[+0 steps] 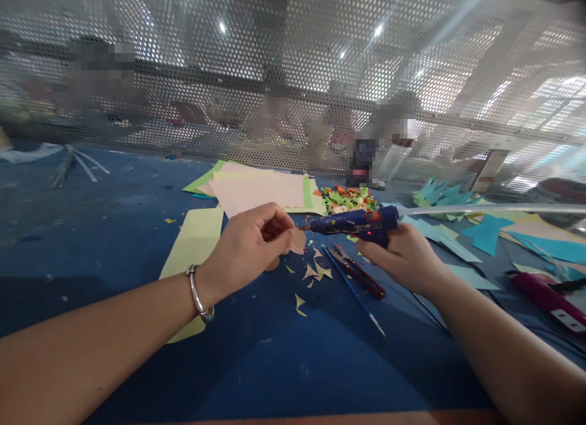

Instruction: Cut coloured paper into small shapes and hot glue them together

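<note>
My right hand is wrapped round the grip of a blue hot glue gun, and a long pale glue stick runs out of its back. The gun's nozzle points left, right at the fingertips of my left hand. Those fingers are pinched on a small peach paper piece; whether the nozzle touches it I cannot tell. Under my left hand lies a small tan disc, partly hidden. Red-handled scissors and a thin blue paintbrush rest beneath the gun.
Stacked pastel paper sheets and a heap of colourful paper scraps lie behind my hands. A yellow-green sheet is at left. Blue paper pieces and a purple power strip with cables are at right. A perforated metal screen stands behind.
</note>
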Demonstrator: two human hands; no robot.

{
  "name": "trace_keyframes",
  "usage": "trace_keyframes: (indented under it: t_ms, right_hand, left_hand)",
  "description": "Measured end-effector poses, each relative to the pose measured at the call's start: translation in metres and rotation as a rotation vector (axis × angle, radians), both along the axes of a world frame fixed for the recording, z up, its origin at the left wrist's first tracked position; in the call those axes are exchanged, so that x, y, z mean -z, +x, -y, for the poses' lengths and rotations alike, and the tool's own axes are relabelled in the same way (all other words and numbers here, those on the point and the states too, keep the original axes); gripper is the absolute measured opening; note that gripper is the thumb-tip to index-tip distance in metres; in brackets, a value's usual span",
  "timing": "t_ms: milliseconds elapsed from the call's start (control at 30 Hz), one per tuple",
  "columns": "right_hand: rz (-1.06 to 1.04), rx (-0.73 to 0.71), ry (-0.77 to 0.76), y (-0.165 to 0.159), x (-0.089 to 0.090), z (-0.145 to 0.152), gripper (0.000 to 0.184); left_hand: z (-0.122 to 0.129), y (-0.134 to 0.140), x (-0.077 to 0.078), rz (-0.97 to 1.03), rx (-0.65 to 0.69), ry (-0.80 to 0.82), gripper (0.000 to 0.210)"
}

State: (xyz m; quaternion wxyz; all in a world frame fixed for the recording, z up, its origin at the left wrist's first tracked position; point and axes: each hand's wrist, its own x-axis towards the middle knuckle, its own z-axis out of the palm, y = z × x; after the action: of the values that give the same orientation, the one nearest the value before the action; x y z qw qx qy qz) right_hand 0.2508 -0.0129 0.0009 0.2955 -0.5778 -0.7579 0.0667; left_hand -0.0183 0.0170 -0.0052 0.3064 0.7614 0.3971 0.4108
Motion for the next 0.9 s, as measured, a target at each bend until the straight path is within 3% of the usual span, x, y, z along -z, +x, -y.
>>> trace_keyframes:
  t_ms: [233, 367, 467, 600, 900]
  right_hand:
    - [-0.024, 0.091, -0.05, 0.006, 0.005, -0.009, 0.036]
    - [-0.116, 0.163, -0.229, 0.009, 0.008, -0.018, 0.044]
    - [-0.258, 0.153, -0.362, 0.01, 0.012, -0.025, 0.043]
    - [-0.377, 0.189, -0.419, 0.014, 0.017, -0.03, 0.039]
    - [-0.111, 0.288, -0.417, 0.026, 0.024, -0.04, 0.047]
  left_hand:
    - [0.003, 0.001, -0.003, 0.035, -0.002, -0.059, 0.016]
    - [0.001, 0.001, -0.003, 0.094, 0.022, -0.146, 0.02]
    - [0.0, 0.002, -0.002, 0.15, 0.054, -0.235, 0.01]
    - [0.001, 0.004, -0.002, 0.272, 0.1, -0.386, 0.004]
    - [0.004, 0.005, -0.004, 0.386, 0.131, -0.526, 0.007]
